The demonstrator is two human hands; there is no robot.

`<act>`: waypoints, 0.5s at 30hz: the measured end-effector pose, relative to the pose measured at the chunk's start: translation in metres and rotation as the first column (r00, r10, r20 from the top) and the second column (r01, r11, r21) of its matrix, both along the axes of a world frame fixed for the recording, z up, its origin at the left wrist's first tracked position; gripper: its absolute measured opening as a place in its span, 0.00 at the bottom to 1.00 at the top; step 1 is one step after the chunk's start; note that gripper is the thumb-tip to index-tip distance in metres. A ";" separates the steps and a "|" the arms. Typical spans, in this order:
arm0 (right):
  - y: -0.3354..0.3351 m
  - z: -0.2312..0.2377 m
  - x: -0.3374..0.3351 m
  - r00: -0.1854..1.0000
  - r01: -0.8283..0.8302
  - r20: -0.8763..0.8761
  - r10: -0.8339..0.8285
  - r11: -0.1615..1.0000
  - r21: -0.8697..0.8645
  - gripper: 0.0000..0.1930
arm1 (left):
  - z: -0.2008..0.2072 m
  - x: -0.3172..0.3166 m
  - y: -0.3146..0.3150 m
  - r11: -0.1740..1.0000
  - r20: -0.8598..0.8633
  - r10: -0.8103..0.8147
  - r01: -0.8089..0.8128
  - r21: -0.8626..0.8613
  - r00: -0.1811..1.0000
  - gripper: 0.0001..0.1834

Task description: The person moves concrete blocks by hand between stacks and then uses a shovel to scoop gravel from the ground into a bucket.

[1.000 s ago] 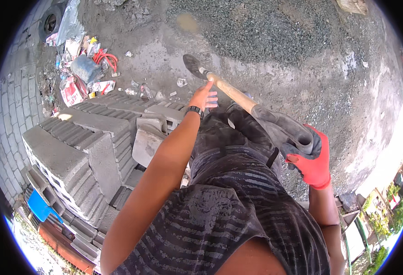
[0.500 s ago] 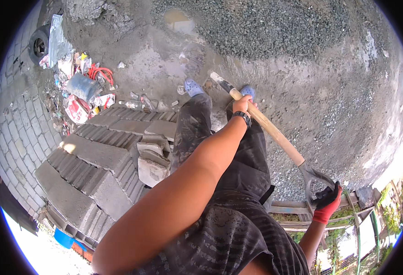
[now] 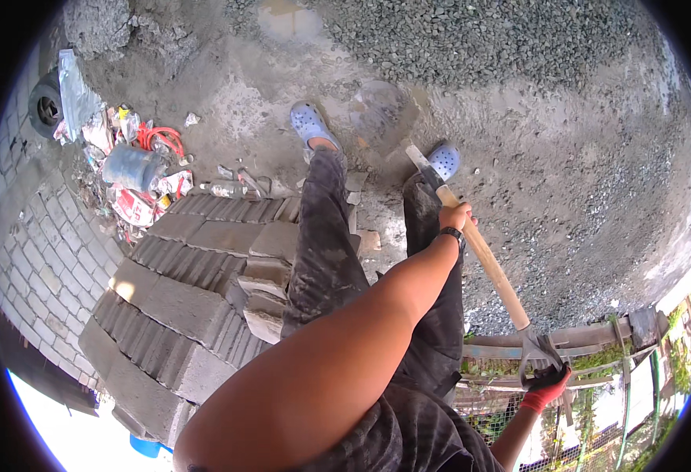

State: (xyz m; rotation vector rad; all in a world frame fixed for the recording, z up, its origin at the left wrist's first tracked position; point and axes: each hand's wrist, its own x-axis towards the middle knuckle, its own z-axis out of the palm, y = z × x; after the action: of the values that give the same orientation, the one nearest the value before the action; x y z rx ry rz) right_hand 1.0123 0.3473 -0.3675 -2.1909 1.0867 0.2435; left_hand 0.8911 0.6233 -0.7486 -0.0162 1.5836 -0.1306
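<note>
A shovel (image 3: 496, 275) slants across my right leg, its pale wooden shaft running from near my right foot down to a grey D-shaped handle. My bare left hand (image 3: 457, 215), with a dark watch at the wrist, is wrapped round the lower shaft just above the metal socket. At the top end, my right hand (image 3: 547, 384), in a red and black glove, is closed on the D-handle's grip. The metal end (image 3: 418, 157) points at the wet ground between my feet; most of its blade face cannot be made out.
Grey concrete blocks (image 3: 196, 307) are stacked beside my left leg. Beyond them lie litter, a bluish plastic container (image 3: 131, 167), red tubing (image 3: 160, 138) and a tyre (image 3: 46, 105). A gravel heap (image 3: 487, 39) spreads ahead; a wooden and wire fence (image 3: 573, 346) stands at the right.
My feet are wider apart, the left one further to the left. Both hands and the shovel have shifted in view, the left hand lower and to the right. Both still hold the shovel.
</note>
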 end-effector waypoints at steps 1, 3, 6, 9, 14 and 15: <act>0.013 -0.017 -0.011 0.998 0.032 0.058 -0.032 0.999 -0.001 0.21 | -0.005 -0.008 0.009 1.000 -0.029 0.006 -0.005 0.014 1.000 0.12; 0.033 -0.040 -0.021 0.990 0.141 0.008 -0.141 0.989 0.041 0.21 | -0.014 -0.020 0.031 1.000 -0.059 0.007 -0.005 0.024 0.998 0.12; 0.058 -0.068 -0.034 0.994 0.086 -0.069 -0.081 0.994 0.067 0.19 | -0.037 -0.032 0.078 0.996 -0.103 0.014 -0.006 0.086 0.995 0.13; 0.086 -0.081 -0.040 0.988 0.114 -0.120 -0.093 0.977 0.179 0.19 | -0.047 -0.048 0.105 0.986 -0.060 -0.003 0.013 0.168 0.998 0.12; 0.139 -0.108 -0.080 0.979 0.147 -0.177 -0.104 0.956 0.252 0.19 | -0.053 -0.066 0.199 0.965 -0.099 -0.023 0.048 0.258 0.995 0.11; 0.155 -0.108 -0.086 0.965 0.195 -0.224 -0.137 0.946 0.260 0.19 | -0.050 -0.067 0.220 0.960 -0.109 -0.030 0.059 0.275 0.994 0.11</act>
State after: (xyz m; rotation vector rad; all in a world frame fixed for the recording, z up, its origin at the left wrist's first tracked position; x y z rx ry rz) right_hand 0.9258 0.5023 -0.4756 -1.8396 1.2590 0.5220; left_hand 0.8244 0.8431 -0.7984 0.2361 1.6952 0.0597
